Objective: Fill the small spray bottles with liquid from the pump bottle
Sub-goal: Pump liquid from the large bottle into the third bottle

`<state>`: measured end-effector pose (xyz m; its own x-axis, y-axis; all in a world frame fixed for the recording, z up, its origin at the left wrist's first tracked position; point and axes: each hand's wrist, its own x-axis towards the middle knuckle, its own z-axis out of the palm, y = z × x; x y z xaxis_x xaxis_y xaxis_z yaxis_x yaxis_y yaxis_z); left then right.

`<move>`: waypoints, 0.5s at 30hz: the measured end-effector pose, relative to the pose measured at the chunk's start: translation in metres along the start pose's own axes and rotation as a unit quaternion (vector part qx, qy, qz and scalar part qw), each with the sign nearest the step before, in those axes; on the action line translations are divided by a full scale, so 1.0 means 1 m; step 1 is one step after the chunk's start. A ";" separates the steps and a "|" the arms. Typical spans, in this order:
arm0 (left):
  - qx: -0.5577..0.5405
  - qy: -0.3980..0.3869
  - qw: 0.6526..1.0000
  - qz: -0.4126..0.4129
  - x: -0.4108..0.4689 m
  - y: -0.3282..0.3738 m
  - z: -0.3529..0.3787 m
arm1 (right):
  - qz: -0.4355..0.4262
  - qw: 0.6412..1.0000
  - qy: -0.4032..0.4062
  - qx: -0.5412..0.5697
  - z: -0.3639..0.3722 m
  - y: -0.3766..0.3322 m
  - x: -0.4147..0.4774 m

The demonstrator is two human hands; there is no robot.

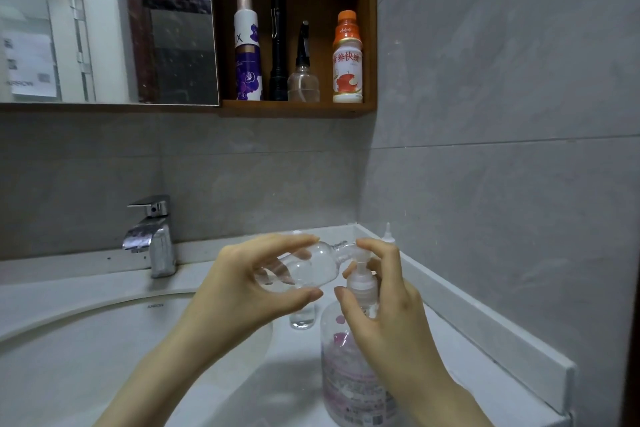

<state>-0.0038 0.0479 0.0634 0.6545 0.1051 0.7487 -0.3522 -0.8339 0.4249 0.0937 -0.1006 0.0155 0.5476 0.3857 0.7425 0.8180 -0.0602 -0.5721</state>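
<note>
From the head camera, both arms reach forward over a white counter [460, 347] beside a sink [83, 312]. The left hand [242, 288] is up in the air with its palm turned to the right. It holds a small clear bottle [311, 263], with the long fingers curled over the top and the thumb [310, 295] under it. The small clear bottle lies tipped on its side, with no cap on, and its open neck points right. The neck is just beside the pump top [361, 258] of the pump bottle [346, 385]; I cannot tell if they touch. The pump bottle stands upright on the counter, close to the person, with pink shapes on its side. The right hand [384, 315] comes in from the right and wraps around the pump bottle's neck. One finger [367, 245] is bent over the pump top and rests on it. A second small bottle [303, 319] stands upright on the counter behind the hands, partly hidden. A thin white pointed cap [388, 232] stands near the back edge of the counter. A shiny tap [152, 236] is at the back of the sink. Up on the wall are a mirror [104, 28] and a brown shelf [298, 108]. On the shelf stand a purple and white bottle [247, 55], a black torch [278, 45], a spray bottle [303, 73] and an orange drink bottle [347, 59].
</note>
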 end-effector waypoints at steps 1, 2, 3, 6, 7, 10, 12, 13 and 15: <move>-0.003 0.000 1.000 -0.003 0.000 0.000 0.000 | -0.003 1.000 0.002 -0.002 0.000 0.000 0.000; -0.006 0.000 1.000 -0.006 0.000 0.000 0.001 | -0.006 1.000 0.004 -0.005 -0.001 0.001 0.001; -0.009 0.000 1.000 -0.009 0.000 0.000 0.001 | -0.008 1.000 0.006 -0.006 -0.001 0.001 0.001; -0.011 -0.006 1.000 -0.009 0.000 -0.001 0.001 | -0.019 1.000 0.020 -0.012 -0.001 0.002 0.002; -0.009 -0.010 1.000 -0.007 0.001 -0.001 0.000 | -0.025 0.999 0.027 -0.019 0.000 0.002 0.003; -0.005 -0.013 1.000 -0.006 0.001 -0.002 0.002 | -0.027 0.999 0.028 -0.027 0.001 0.004 0.002; -0.011 -0.015 1.000 -0.014 0.000 -0.002 0.004 | -0.017 0.999 0.020 -0.023 0.003 0.007 0.000; -0.016 -0.016 1.000 -0.017 0.000 -0.002 0.005 | -0.013 0.999 0.018 -0.023 0.004 0.008 -0.001; -0.018 -0.016 1.000 -0.020 0.000 -0.002 0.006 | -0.011 0.999 0.015 -0.030 0.005 0.008 -0.003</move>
<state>0.0004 0.0461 0.0594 0.6894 0.1196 0.7145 -0.3492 -0.8093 0.4724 0.0977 -0.0976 0.0074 0.5336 0.3590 0.7657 0.8385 -0.1067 -0.5343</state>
